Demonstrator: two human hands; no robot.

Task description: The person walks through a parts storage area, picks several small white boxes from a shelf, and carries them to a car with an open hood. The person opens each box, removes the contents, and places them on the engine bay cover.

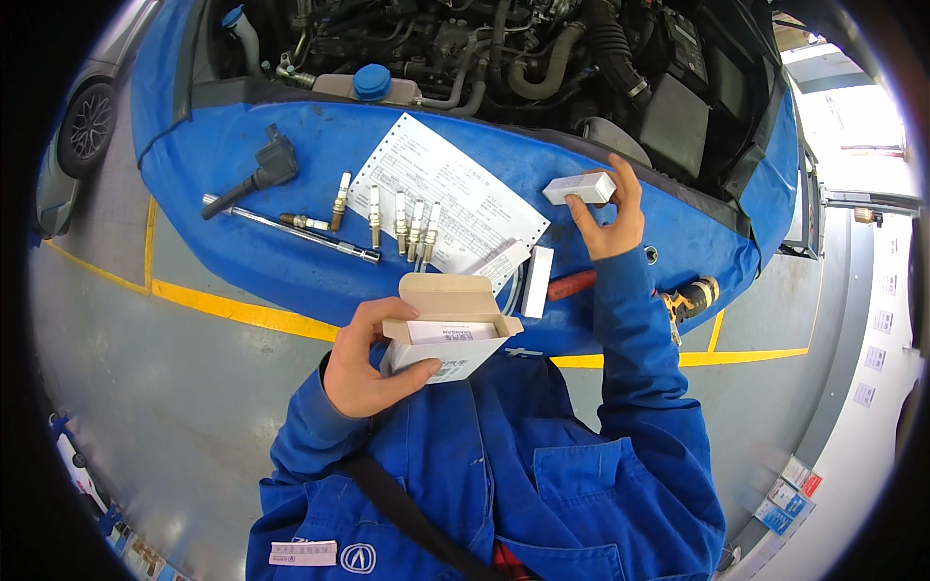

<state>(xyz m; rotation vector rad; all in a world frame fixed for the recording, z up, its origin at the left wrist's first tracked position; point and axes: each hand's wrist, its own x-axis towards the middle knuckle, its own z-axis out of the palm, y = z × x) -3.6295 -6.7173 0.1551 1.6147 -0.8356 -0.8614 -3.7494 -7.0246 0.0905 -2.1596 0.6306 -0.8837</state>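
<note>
In front of my chest, my left hand (360, 373) grips an open white carton (463, 363) with its flap raised; a white box end shows inside. Farther out on the right, my right hand (617, 221) pinches a small white box (573, 189) between thumb and fingers, above the blue cover (668, 218). Between the hands, another slim white box (537, 281) lies beside a printed sheet (455, 184). Several spark plugs (375, 218) lie on and beside the sheet. To their left are a black ignition coil (275, 160) and a long metal extension bar (305, 235).
Beyond the cover lies an open engine bay (465, 58) with a blue-capped reservoir (371, 82). A red handle (572, 285), a small metal socket (651, 255) and a yellow-and-black object (695, 298) rest near my right forearm. A car wheel (89, 129) stands at far left.
</note>
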